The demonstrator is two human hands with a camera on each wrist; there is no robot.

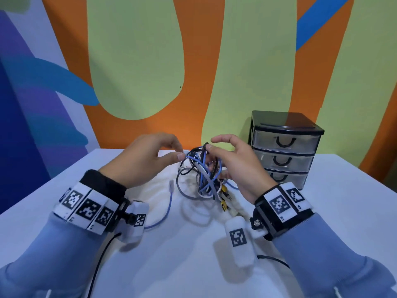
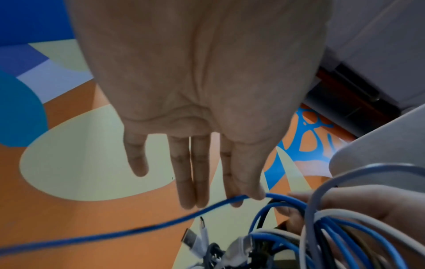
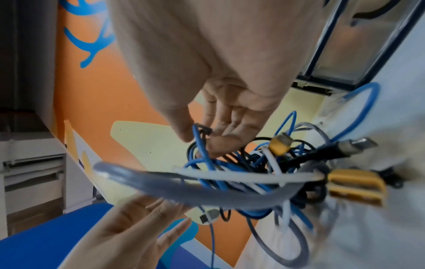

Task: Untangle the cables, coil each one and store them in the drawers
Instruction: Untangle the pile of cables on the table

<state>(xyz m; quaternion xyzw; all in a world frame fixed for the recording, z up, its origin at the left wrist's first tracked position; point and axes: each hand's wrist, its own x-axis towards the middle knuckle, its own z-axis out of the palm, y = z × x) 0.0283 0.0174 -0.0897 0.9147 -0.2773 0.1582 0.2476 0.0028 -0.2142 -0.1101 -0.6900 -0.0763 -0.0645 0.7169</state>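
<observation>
Fingers (image 1: 181, 156) of both hands pinching glossy blue loops of knotted cable bundle (image 1: 202, 175).

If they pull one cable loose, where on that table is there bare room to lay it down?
Bare table lies near the front edge, between the two sleeves, and at the far left corner. The middle is crowded by the tangle under both hands, and the drawers fill the right rear.

Knotted bundle of blue, white, grey, black cables (image 1: 202, 175) lifted mid-counter, closed three-drawer unit (image 1: 283, 151) at two o'clock
</observation>
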